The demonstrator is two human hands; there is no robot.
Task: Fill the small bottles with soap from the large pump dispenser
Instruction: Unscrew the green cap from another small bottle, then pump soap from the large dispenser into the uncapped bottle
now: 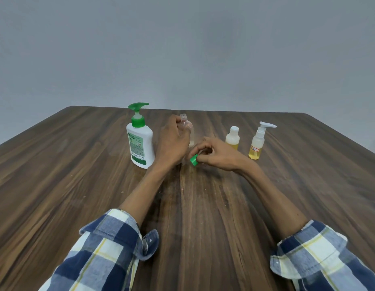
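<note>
We see left hand point(174, 141) at frame centre, grip wrapped round clear uncapped small bottle point(187, 128), held upright. Right hand point(216, 154) just beside, fingertips pinching green cap point(194, 160). Large pump dispenser point(140, 139) stands left of hands on wooden tabletop point(77, 175); two part-filled small bottles point(232, 138) stand right.

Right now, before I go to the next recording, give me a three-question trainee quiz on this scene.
1. True or false: the clear bottle in the left hand has its cap on.
2. What does the right hand pinch?
A. a green cap
B. a white pump
C. a spoon
3. How many small bottles with yellow liquid stand to the right of the hands?

Key: 1 false, its neck is open; 2 A; 3 two, the white-capped bottle and the pump bottle.
</note>
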